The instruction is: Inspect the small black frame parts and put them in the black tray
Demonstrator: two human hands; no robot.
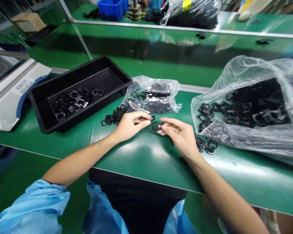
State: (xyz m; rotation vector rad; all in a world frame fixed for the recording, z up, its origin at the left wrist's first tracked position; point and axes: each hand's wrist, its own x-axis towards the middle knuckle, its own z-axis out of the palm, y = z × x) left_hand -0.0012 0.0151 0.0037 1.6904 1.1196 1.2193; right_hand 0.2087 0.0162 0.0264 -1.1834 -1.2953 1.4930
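My left hand [132,125] is closed in a pinch on a small black ring-like part [152,118], only partly visible at its fingertips. Facing it, my right hand [179,131] grips a flat black plate with a round hole [155,126] between thumb and fingers. The two parts are close together above the green table [136,156]. Just behind my left hand lies a pile of black parts [113,117]. More loose black pieces [206,145] lie beside my right wrist, some of them hidden by the arm.
A black tray [107,70] holding several black parts sits at left, beside a weighing scale [21,84]. A small clear bag [158,100] of parts lies behind my hands. A large open plastic bag [239,133] fills the right side. A rail [192,87] runs behind.
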